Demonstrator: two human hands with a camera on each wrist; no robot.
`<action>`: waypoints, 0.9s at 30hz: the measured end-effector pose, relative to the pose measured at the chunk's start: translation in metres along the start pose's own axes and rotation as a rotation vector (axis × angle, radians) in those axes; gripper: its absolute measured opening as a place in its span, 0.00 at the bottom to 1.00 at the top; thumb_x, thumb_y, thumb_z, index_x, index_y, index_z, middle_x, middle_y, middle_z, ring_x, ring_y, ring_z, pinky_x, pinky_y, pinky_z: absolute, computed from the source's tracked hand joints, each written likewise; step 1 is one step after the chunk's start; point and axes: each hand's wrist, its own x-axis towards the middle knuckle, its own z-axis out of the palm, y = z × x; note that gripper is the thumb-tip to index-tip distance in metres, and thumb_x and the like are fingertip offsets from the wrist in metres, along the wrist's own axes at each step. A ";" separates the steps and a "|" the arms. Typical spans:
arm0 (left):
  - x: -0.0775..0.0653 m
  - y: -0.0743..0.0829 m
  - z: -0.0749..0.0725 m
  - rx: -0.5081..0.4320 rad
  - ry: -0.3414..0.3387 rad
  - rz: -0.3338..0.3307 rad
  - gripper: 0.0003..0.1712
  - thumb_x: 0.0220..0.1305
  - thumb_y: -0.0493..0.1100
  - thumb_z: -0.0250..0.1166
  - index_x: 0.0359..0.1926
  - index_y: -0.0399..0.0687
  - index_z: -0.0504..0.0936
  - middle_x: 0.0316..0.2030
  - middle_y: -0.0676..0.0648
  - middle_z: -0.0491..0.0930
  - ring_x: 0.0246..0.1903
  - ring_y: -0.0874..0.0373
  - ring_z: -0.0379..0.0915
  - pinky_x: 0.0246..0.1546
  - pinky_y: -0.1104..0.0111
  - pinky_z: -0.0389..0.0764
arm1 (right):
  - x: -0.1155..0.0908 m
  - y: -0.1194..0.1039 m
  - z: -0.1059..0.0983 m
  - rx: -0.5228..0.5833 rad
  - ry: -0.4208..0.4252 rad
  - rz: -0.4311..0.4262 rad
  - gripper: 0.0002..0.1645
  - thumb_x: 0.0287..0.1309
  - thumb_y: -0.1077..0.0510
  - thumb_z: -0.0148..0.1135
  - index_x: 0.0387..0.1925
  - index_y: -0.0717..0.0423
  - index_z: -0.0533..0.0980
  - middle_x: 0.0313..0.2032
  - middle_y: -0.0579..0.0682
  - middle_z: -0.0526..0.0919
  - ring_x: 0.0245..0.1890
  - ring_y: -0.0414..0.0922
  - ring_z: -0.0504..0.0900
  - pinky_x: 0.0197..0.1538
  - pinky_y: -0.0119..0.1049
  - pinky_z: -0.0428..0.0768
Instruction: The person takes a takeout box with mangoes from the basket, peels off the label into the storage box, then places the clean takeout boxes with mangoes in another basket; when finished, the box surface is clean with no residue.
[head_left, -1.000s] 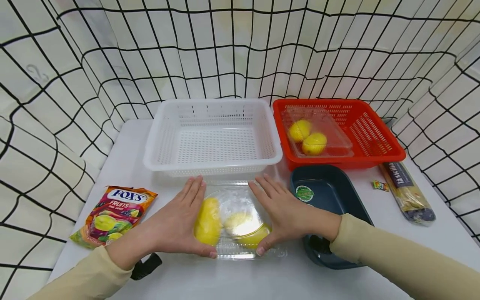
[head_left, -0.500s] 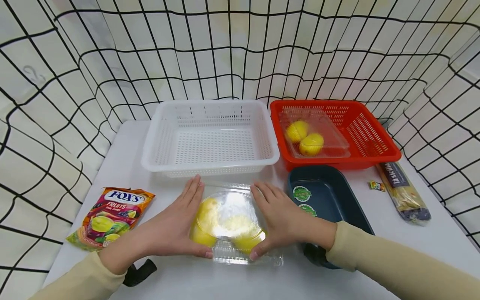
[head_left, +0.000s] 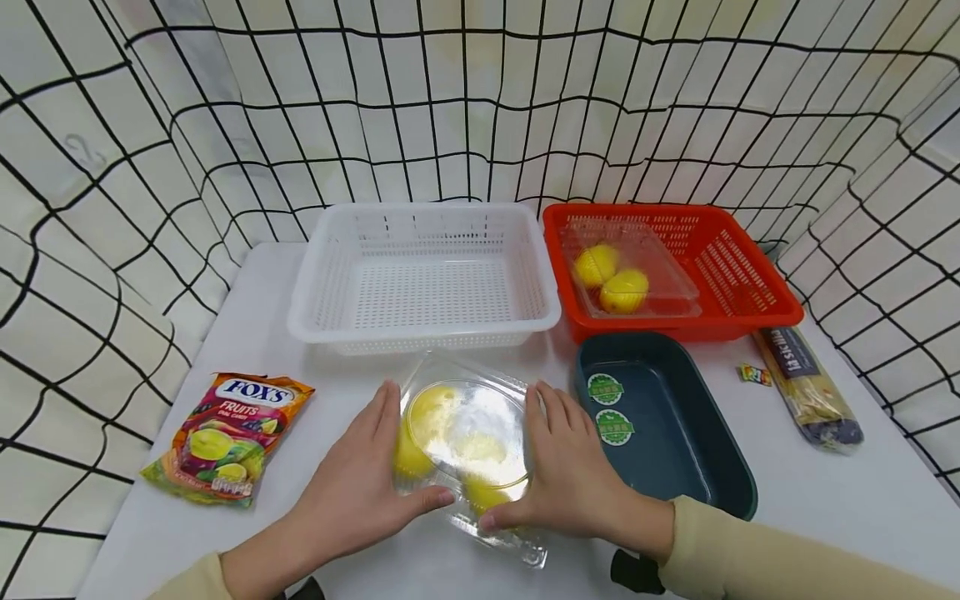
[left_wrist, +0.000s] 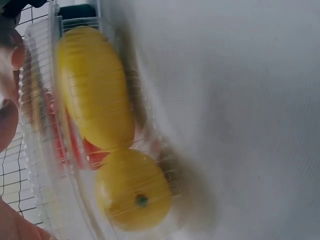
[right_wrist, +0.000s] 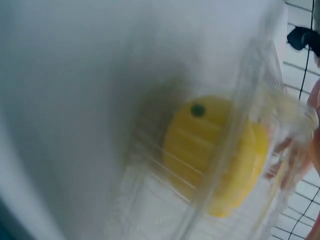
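Observation:
A clear plastic clamshell box (head_left: 467,395) with yellow lemons (head_left: 412,454) inside is held between both hands in the head view, turned at a slant. My left hand (head_left: 360,487) grips its left side, fingers along the wall and thumb over the near edge. On the opposite side my right hand (head_left: 573,479) holds it the same way. The left wrist view shows two lemons (left_wrist: 95,90) through the box wall, with the white tabletop below. A lemon (right_wrist: 205,145) with a green stem spot shows blurred in the right wrist view.
Behind stand a white basket (head_left: 300,300) and a red basket (head_left: 750,321) holding another lemon box (head_left: 667,283). A dark blue tray (head_left: 675,417) is close on the right. Candy bag (head_left: 232,437), small wrapped candy (head_left: 754,374) and pasta packet (head_left: 810,387) lie around. Black netting surrounds the table.
The box was square to the table edge between the hands; now it is rotated, its near right corner swung toward me. Both hands have moved with it, the right one uncovering more of the tray.

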 end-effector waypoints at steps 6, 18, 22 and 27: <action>0.006 -0.003 0.003 0.028 -0.002 0.029 0.77 0.48 0.80 0.68 0.78 0.26 0.49 0.77 0.28 0.54 0.74 0.33 0.58 0.69 0.42 0.70 | -0.005 0.004 -0.005 0.046 -0.053 -0.006 0.87 0.27 0.21 0.77 0.79 0.65 0.51 0.78 0.65 0.54 0.76 0.65 0.55 0.74 0.69 0.59; 0.030 -0.030 -0.008 0.000 -0.140 0.155 0.76 0.49 0.77 0.71 0.79 0.31 0.46 0.79 0.31 0.50 0.77 0.34 0.52 0.72 0.42 0.65 | 0.020 0.039 -0.036 0.149 -0.374 -0.211 0.86 0.37 0.42 0.86 0.82 0.60 0.36 0.83 0.57 0.38 0.81 0.56 0.48 0.76 0.56 0.64; 0.039 -0.036 -0.011 -0.003 -0.178 0.194 0.76 0.49 0.78 0.70 0.80 0.33 0.46 0.79 0.32 0.50 0.77 0.35 0.52 0.72 0.41 0.65 | 0.028 0.043 -0.036 0.132 -0.402 -0.234 0.86 0.37 0.42 0.86 0.82 0.55 0.34 0.83 0.54 0.35 0.82 0.53 0.45 0.76 0.54 0.64; 0.044 -0.043 -0.013 -0.017 -0.185 0.213 0.76 0.49 0.76 0.72 0.81 0.37 0.45 0.80 0.35 0.49 0.78 0.36 0.51 0.73 0.42 0.64 | 0.031 0.044 -0.033 0.214 -0.412 -0.223 0.87 0.38 0.43 0.86 0.83 0.51 0.32 0.83 0.51 0.33 0.82 0.52 0.43 0.78 0.55 0.61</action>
